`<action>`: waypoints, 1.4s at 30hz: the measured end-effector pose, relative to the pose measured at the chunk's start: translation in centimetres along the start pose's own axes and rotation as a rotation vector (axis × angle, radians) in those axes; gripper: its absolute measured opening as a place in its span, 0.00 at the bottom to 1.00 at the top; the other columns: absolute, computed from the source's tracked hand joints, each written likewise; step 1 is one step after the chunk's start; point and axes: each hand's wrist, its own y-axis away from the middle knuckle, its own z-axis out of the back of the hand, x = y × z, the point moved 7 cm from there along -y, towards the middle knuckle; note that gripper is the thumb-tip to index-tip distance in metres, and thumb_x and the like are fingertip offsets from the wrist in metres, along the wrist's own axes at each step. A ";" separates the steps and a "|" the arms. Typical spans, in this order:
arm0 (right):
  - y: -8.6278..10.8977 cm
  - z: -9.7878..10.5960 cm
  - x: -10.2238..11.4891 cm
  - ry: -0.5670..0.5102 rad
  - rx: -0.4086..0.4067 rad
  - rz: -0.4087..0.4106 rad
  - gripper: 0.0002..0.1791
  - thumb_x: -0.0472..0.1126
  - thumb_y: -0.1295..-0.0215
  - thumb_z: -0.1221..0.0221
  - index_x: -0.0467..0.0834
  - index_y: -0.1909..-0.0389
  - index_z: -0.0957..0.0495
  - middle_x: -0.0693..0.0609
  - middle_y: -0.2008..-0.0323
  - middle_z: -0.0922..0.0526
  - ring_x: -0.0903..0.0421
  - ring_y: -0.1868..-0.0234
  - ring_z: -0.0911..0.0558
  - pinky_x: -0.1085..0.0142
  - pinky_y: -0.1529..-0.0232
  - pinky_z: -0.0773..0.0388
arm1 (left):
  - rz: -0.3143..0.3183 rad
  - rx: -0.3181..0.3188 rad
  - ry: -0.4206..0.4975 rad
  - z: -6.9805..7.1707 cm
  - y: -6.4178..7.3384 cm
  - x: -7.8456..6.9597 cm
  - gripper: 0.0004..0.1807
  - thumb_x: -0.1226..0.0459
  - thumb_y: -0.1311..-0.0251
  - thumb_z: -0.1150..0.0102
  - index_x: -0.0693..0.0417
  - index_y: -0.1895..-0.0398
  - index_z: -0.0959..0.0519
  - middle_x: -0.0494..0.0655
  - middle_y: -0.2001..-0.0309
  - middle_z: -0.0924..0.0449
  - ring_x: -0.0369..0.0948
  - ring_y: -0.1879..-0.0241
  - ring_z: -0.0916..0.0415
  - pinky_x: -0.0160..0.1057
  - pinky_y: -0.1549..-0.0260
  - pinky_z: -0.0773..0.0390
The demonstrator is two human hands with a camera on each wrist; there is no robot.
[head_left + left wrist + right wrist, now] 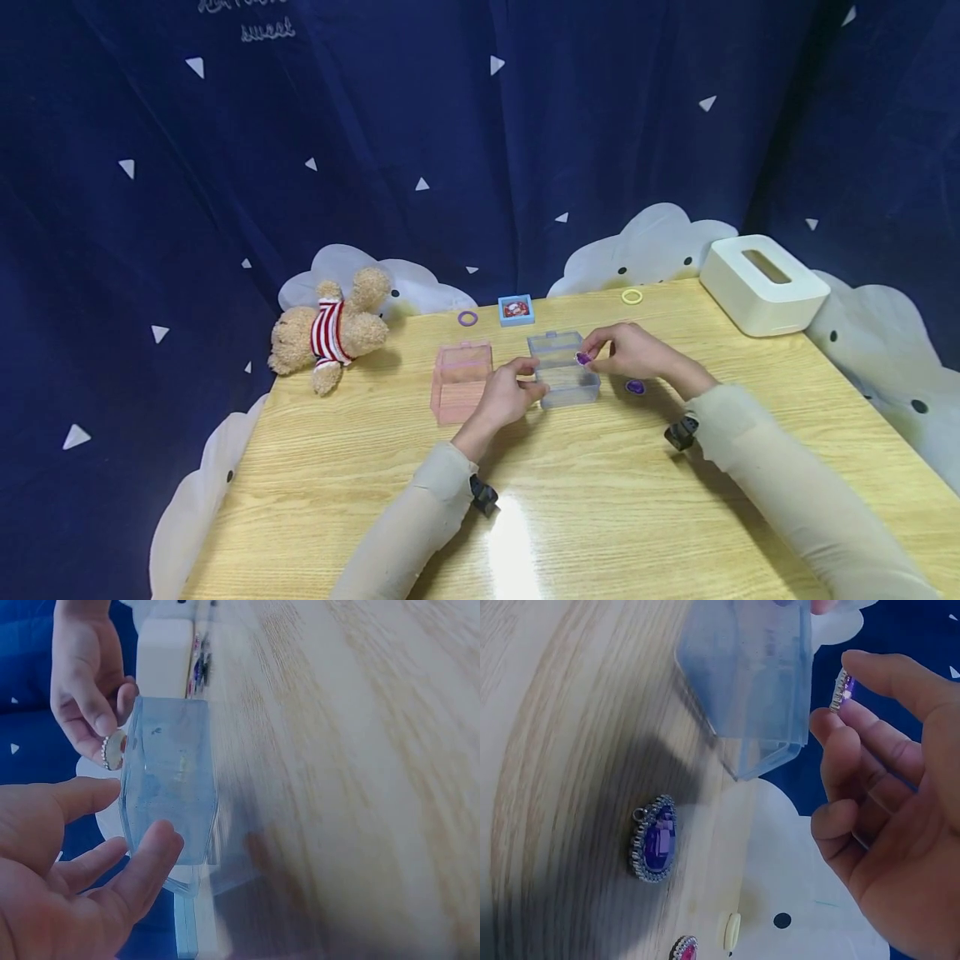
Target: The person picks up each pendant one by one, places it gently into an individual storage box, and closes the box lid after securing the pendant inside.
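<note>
In the head view my right hand (pixel 628 350) pinches a purple gem charm (pixel 582 358) between thumb and fingertips, over the right side of a clear blue lidded box (pixel 570 395). The box's lid is folded back. The charm (pixel 843 690) shows its silver beaded edge in the right wrist view. My left hand (pixel 508 392) is at the box's left side, fingers extended, fingertips (pixel 161 838) right at its wall in the left wrist view. Another purple gem charm (pixel 656 841), with a beaded rim and small loop, lies on the table below my right hand.
Left of the blue box is an open pink box (pixel 457 410). Behind are a purple ring (pixel 468 318), a small blue-framed square (pixel 516 310) and a yellow ring (pixel 632 290). A pink gem charm (pixel 685 949), a teddy bear (pixel 328 333) and a white tissue box (pixel 765 287) are also about.
</note>
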 end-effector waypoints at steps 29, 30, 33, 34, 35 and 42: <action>-1.7 -3.5 0.9 0.167 0.183 0.050 0.12 0.41 0.46 0.28 0.48 0.60 0.14 0.58 0.68 0.14 0.62 0.65 0.18 0.63 0.58 0.21 | -0.020 0.004 -0.002 -0.1 -0.2 0.0 0.28 0.63 0.39 0.33 0.56 0.35 0.26 0.60 0.40 0.20 0.45 0.53 0.13 0.35 0.59 0.15; -1.8 -3.5 1.0 0.167 0.185 0.052 0.12 0.40 0.46 0.28 0.47 0.60 0.14 0.58 0.68 0.13 0.62 0.65 0.19 0.63 0.58 0.21 | -0.022 0.004 -0.002 -0.1 -0.2 0.0 0.28 0.63 0.39 0.33 0.57 0.35 0.26 0.60 0.40 0.20 0.45 0.53 0.13 0.35 0.59 0.15; -1.9 -3.7 1.1 0.175 0.194 0.048 0.12 0.40 0.46 0.28 0.47 0.60 0.14 0.56 0.67 0.13 0.62 0.65 0.18 0.62 0.58 0.20 | -0.023 0.000 0.001 -0.1 -0.1 0.0 0.29 0.64 0.39 0.32 0.57 0.35 0.26 0.60 0.41 0.20 0.45 0.53 0.13 0.35 0.59 0.15; -1.9 -3.7 1.1 0.180 0.197 0.045 0.12 0.40 0.46 0.28 0.47 0.60 0.14 0.56 0.67 0.13 0.62 0.64 0.18 0.62 0.58 0.19 | -0.022 -0.002 0.003 -0.1 -0.1 0.0 0.29 0.64 0.40 0.32 0.57 0.35 0.26 0.60 0.41 0.20 0.45 0.53 0.13 0.35 0.59 0.15; -2.0 -3.8 1.1 0.184 0.200 0.040 0.12 0.40 0.46 0.28 0.47 0.60 0.14 0.57 0.67 0.12 0.62 0.64 0.17 0.62 0.57 0.19 | -0.021 -0.003 0.001 -0.1 -0.1 0.0 0.29 0.64 0.40 0.32 0.57 0.35 0.26 0.59 0.41 0.20 0.45 0.54 0.13 0.35 0.59 0.15; -2.1 -4.1 0.7 0.200 0.203 0.019 0.12 0.40 0.46 0.29 0.48 0.60 0.14 0.57 0.66 0.12 0.59 0.62 0.16 0.59 0.54 0.19 | -0.015 -0.001 -0.002 0.0 -0.1 0.0 0.28 0.63 0.39 0.33 0.56 0.35 0.26 0.59 0.40 0.20 0.44 0.53 0.13 0.35 0.59 0.15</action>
